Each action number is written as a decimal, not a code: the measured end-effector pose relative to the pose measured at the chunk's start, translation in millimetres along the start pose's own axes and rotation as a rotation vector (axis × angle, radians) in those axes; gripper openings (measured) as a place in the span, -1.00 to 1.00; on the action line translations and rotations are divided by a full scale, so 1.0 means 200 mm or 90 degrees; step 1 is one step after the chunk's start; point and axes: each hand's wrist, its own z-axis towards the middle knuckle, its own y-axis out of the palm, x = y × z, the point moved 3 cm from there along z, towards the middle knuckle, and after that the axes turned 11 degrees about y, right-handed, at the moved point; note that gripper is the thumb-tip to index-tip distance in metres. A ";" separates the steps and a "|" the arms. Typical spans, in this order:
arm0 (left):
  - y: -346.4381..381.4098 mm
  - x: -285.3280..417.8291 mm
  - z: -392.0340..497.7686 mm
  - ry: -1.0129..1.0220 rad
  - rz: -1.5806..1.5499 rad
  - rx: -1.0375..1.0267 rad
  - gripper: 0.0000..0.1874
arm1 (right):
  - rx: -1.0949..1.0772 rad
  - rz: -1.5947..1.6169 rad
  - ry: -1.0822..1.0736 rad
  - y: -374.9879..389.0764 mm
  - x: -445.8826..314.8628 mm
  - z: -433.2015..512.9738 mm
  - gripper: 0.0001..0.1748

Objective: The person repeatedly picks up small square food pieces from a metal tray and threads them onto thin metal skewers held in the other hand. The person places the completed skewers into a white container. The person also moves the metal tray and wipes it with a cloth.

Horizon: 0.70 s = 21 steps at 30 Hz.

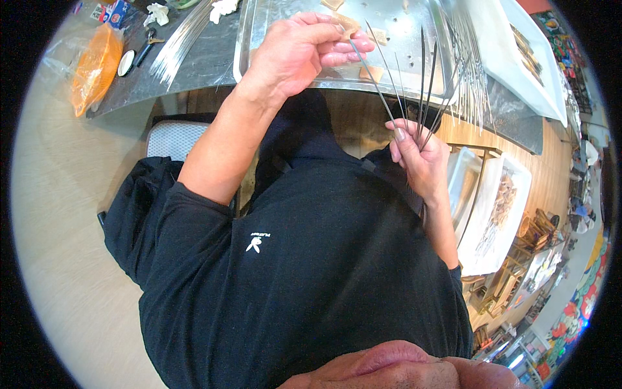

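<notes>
My left hand (311,51) holds a thin, soft-looking tan piece (346,25) between thumb and fingers, above the metal tray. My right hand (420,153), lower and to the right near the table edge, grips several long thin metal skewers (424,80) that fan upward. One of these skewers (373,80) slants up to the fingertips of my left hand, beside the tan piece; whether it pierces the piece cannot be told. More tan square pieces (371,73) lie on the wet metal tray (239,58).
Bundles of metal skewers (182,41) lie left of the tray and across its right side (474,82). An orange basket (96,68) stands at the table's left end. A white container (527,73) is at the right. Below it are white bins (517,219) with brown pieces.
</notes>
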 end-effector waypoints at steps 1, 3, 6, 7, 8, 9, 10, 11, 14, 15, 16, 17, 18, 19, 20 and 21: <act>0.01 0.00 0.00 -0.011 0.017 -0.005 -0.84 | 0.000 -0.001 -0.005 0.00 -0.01 0.01 -0.76; 0.02 -0.01 0.00 0.002 0.032 -0.009 -0.86 | 0.001 0.003 0.000 0.00 -0.02 0.01 -0.76; 0.05 0.00 -0.01 0.062 0.063 0.001 -0.91 | 0.010 0.010 0.034 -0.01 -0.02 0.01 -0.75; 0.05 0.00 -0.01 0.076 0.096 0.009 -0.91 | 0.012 0.001 0.041 -0.01 -0.02 0.01 -0.75; 0.05 0.00 -0.02 0.089 0.130 0.017 -0.88 | 0.011 -0.003 0.044 -0.01 -0.02 0.00 -0.75; 0.06 0.00 -0.02 0.102 0.149 0.029 -0.86 | 0.010 -0.006 0.052 -0.01 -0.02 0.00 -0.74; 0.06 0.00 -0.03 0.115 0.168 0.041 -0.84 | 0.010 -0.019 0.039 -0.01 -0.02 -0.01 -0.74; 0.06 0.00 -0.03 0.127 0.187 0.052 -0.82 | 0.011 -0.030 0.031 -0.01 -0.03 -0.01 -0.74; 0.06 -0.01 -0.03 0.161 0.219 0.039 -0.78 | 0.019 -0.052 0.038 -0.02 -0.04 -0.02 -0.74; 0.06 -0.02 -0.03 0.164 0.247 0.047 -0.78 | 0.022 -0.058 0.045 -0.02 -0.04 -0.03 -0.74; 0.06 -0.02 -0.03 0.169 0.275 0.054 -0.78 | 0.023 -0.059 0.053 -0.02 -0.04 -0.03 -0.74; 0.05 -0.03 -0.03 0.173 0.304 0.062 -0.79 | 0.025 -0.060 0.061 -0.02 -0.04 -0.04 -0.74; 0.05 -0.03 -0.03 0.192 0.324 0.050 -0.80 | 0.031 -0.059 0.072 -0.03 -0.04 -0.04 -0.74; 0.05 -0.04 -0.03 0.210 0.343 0.038 -0.81 | 0.024 -0.049 0.063 -0.02 -0.05 -0.04 -0.73; 0.05 -0.04 -0.03 0.228 0.362 0.026 -0.82 | 0.022 -0.038 0.058 -0.02 -0.05 -0.05 -0.72; 0.04 -0.04 -0.03 0.258 0.409 0.028 -0.83 | 0.020 -0.031 0.057 -0.02 -0.05 -0.05 -0.72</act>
